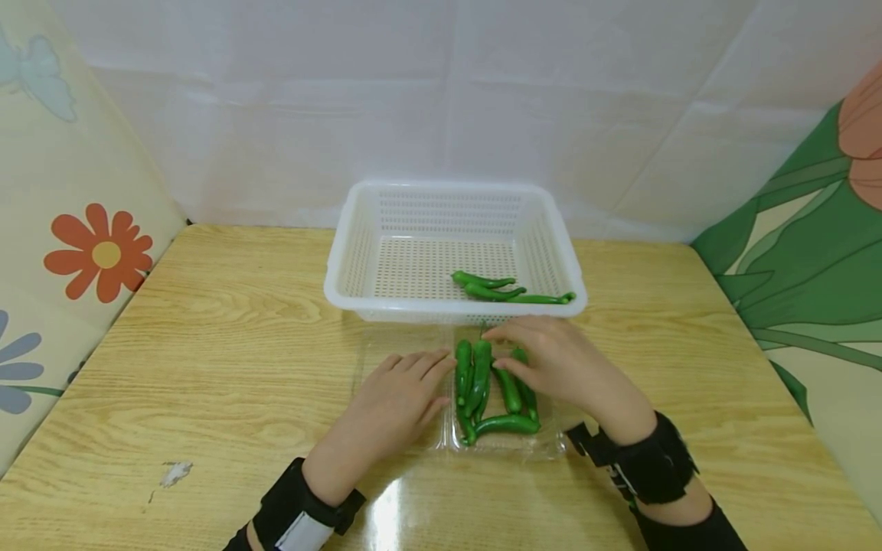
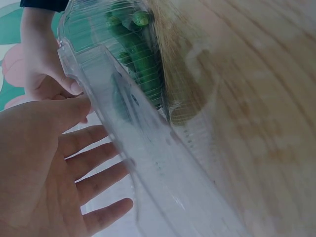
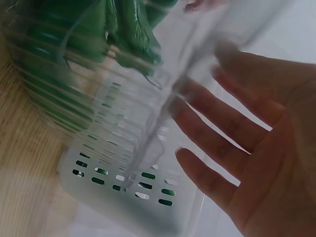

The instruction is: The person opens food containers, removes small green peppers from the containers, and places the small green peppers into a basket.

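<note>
Several green chili peppers [image 1: 481,375] lie in the right half of a clear plastic clamshell box [image 1: 503,448], whose other half spreads flat to the left. My left hand [image 1: 396,398] reaches over that left half, its fingertips close to the leftmost peppers. In the left wrist view its fingers [image 2: 98,187] are spread along the clear plastic edge, with nothing gripped. My right hand [image 1: 558,360] is over the box's right and far side, thumb beside a pepper. Its relaxed fingers [image 3: 217,126] are at the plastic rim in the right wrist view; whether they touch a pepper is hidden.
A white perforated basket [image 1: 448,306] stands behind the box, with a few green peppers [image 1: 489,289] at its front right. All rest on a wooden table [image 1: 227,367]. A white sheet [image 1: 441,115] hangs behind, and flower-printed panels [image 1: 103,252] flank both sides.
</note>
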The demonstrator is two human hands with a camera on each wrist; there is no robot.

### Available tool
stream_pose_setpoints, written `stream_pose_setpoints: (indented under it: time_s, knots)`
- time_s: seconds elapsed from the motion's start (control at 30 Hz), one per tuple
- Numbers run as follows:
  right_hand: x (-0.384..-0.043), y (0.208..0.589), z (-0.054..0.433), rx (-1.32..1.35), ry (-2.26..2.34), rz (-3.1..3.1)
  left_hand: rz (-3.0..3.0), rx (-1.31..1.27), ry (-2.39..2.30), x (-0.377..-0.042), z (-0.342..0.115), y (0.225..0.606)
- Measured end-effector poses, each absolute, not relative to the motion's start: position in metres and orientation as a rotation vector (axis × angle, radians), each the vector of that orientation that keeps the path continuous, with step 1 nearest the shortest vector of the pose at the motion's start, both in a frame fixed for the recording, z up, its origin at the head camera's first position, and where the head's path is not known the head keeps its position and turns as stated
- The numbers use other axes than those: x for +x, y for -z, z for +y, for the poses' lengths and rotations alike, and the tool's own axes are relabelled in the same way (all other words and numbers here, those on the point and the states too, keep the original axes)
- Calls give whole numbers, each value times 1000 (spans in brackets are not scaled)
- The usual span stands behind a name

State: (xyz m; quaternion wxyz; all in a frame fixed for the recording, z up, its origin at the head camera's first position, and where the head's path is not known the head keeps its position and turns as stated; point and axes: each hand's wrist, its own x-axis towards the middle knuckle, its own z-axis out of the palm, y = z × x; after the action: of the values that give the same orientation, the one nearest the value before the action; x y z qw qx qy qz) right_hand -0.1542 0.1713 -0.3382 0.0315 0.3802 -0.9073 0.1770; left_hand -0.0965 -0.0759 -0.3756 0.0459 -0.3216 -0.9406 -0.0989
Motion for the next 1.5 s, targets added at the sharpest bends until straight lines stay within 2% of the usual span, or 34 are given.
stream_pose_setpoints:
  time_s: [0.57, 1.5]
  knots:
    - [-153, 343, 173, 1102, -542, -3026, -2886, -989, 267, -96, -76, 373]
    - [-154, 348, 172, 1100, -406, -3041, -2880, -985, 296, -96, -75, 373]
